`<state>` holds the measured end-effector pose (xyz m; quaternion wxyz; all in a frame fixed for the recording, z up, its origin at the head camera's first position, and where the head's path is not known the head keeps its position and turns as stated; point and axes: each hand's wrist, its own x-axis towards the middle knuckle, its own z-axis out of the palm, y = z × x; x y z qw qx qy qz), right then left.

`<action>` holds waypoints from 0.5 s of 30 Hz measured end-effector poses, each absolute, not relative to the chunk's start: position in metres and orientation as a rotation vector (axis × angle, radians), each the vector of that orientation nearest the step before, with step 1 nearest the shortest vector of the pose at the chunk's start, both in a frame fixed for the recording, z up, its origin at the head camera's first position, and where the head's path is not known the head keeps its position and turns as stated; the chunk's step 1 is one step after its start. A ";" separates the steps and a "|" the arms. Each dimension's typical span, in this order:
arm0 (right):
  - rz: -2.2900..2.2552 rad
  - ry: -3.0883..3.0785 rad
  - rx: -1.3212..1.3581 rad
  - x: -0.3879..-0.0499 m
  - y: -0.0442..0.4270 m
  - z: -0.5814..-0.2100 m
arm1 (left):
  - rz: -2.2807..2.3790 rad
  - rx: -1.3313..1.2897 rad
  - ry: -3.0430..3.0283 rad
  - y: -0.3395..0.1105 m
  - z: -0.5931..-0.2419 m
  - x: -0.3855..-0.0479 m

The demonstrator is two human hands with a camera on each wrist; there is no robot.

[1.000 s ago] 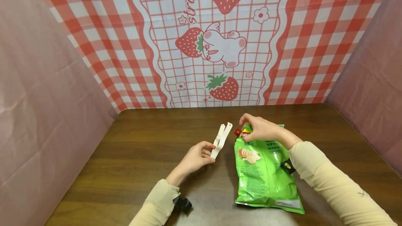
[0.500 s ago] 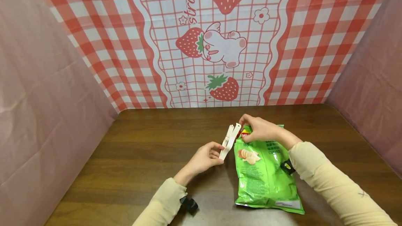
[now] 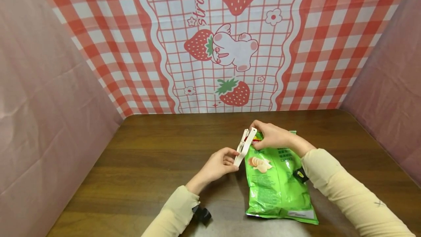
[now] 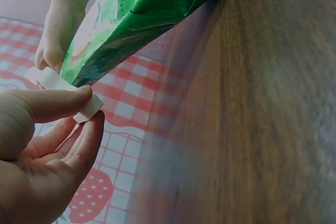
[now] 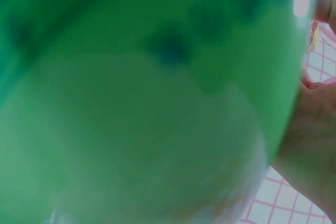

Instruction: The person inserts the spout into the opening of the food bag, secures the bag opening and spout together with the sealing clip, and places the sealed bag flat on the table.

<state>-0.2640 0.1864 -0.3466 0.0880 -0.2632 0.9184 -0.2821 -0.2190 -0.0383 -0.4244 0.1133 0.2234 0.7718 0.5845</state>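
A white clip (image 3: 243,147), which looks like a bag-sealing clip, is pinched at its near end between the thumb and fingers of my left hand (image 3: 218,163). Its two arms stand spread in a narrow V at the upper left corner of a green chip bag (image 3: 276,189); whether the bag's edge lies between them I cannot tell. At the top of the bag, my right hand (image 3: 272,136) grips the folded edge, where a bit of red and yellow print shows. In the left wrist view the clip (image 4: 59,83) meets the bag's corner. Close green bag surface (image 5: 157,124) fills most of the right wrist view.
Both things are on or over a brown wooden table (image 3: 138,171). A red-and-white strawberry cloth (image 3: 204,94) hangs at the back, and pinkish drapes (image 3: 56,94) close off the sides. Each wrist wears a black camera (image 3: 202,214).
My left hand has carried the clip to the right, from beside the bag up to its top left corner. The right hand keeps its hold on the bag's top and has hardly moved.
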 end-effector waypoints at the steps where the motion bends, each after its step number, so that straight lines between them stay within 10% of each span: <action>1: -0.839 2.732 -0.794 -0.264 0.186 -0.347 | 1.704 0.662 2.274 -0.037 -0.424 -0.219; 15: -0.862 2.693 -0.772 -0.264 0.187 -0.347 | 1.661 0.641 2.369 -0.029 -0.420 -0.219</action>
